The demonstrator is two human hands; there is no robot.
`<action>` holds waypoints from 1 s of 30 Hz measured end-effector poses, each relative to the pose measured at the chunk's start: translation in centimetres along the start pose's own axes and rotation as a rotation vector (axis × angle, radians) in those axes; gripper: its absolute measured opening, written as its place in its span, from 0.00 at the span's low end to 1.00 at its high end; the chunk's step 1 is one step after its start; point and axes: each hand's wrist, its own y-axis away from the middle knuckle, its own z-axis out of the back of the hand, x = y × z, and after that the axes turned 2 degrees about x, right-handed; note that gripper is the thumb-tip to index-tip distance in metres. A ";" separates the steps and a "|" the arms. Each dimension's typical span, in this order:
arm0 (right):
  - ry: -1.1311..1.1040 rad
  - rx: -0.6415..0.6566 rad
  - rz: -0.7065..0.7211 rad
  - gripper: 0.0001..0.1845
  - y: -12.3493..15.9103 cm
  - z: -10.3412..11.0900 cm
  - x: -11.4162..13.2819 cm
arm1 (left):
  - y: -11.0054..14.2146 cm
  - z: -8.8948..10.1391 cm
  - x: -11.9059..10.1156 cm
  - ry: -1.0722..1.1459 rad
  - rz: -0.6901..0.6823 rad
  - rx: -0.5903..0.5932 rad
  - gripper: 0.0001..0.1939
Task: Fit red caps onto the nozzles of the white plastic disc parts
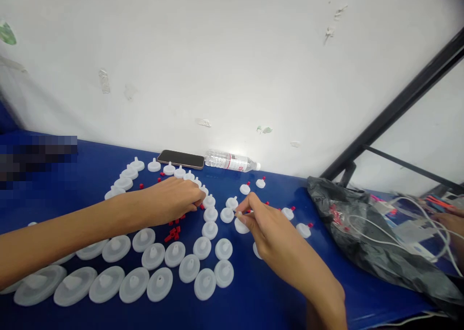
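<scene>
My left hand (179, 199) is closed in a pinch over the blue table, with a small red cap (202, 207) showing at its fingertips. Below it lies a loose pile of red caps (173, 234). To the right, the thumb and forefinger of my right hand (266, 228) pinch the nozzle of a white round lid (241, 226), which sits low at the table. Many more white nozzle lids (159, 284) stand in curved rows around the red pile. Beyond and right of my right hand, several lids (303, 230) carry red caps on their nozzles.
A phone (181, 159) and a clear plastic bottle (232, 161) lie along the white wall. On the right, a dark plastic bag (348, 223) and white cables (377, 236) cover the table. Another person's hand (451, 223) shows at the right edge.
</scene>
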 end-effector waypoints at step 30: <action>-0.132 -0.170 0.133 0.10 -0.5 -0.2 1.1 | 0.8 3.5 -5.3 0.776 -0.128 -0.300 0.07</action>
